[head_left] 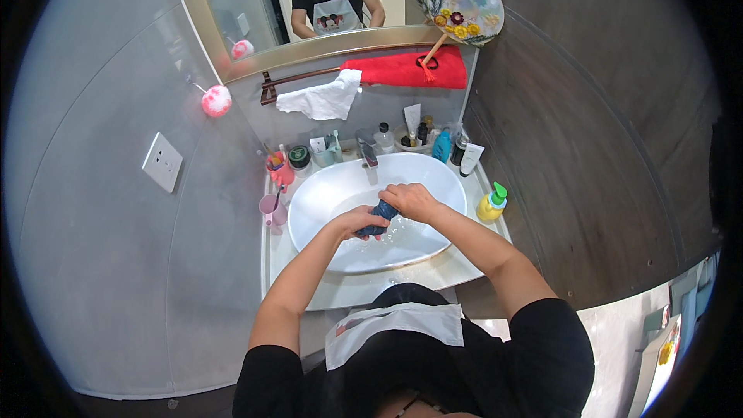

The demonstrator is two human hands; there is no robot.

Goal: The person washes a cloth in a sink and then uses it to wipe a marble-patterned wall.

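A bunched, dark blue cloth [376,224] is held over the white oval washbasin [309,244]. My left hand [357,220] is wrapped round its lower left part. My right hand [412,201] grips the upper right end, knuckles up. The cloth looks twisted between both hands. Below them, bubbly water [406,236] lies in the basin. Behind the hands stands a metal faucet [367,152]; whether it runs I cannot tell.
Left of the basin are a pink cup [272,209], a red toothbrush cup [279,169] and a dark round jar [299,157]. A yellow pump bottle [491,203] and several tubes and bottles stand right and behind. A white cloth [321,96] and red towel [395,70] hang on a rail.
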